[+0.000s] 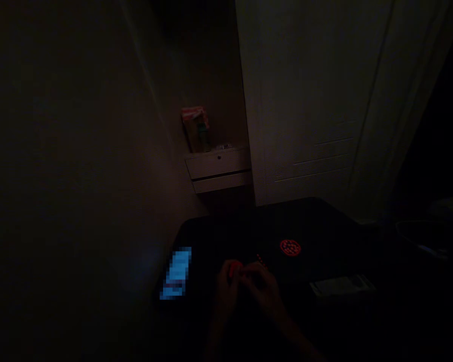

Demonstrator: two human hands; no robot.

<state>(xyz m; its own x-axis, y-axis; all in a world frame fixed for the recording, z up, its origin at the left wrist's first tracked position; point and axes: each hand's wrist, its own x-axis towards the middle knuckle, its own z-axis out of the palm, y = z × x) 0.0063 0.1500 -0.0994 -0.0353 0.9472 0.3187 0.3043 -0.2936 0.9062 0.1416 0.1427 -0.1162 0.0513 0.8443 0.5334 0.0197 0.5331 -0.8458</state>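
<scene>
In the dim head view, my left hand [226, 284] is closed around a small red object [234, 268] whose kind I cannot make out. My right hand [263, 285] meets it from the right, its fingers pinched together at the object's edge; whatever lies between those fingertips is hidden by the dark. Just beyond the right hand runs a short row of small red dots [261, 260]. Farther off on the dark table [226, 231] lies a round red-rimmed shape [290, 247] with many small red pieces inside.
A lit, blurred-out screen [178, 271] lies at the table's left edge. At the right lies a pale flat packet-like item [342, 285]. Behind stand a white drawer unit [221, 168] with a red-topped box [194, 128] on it, and a pale door-like panel [305, 100].
</scene>
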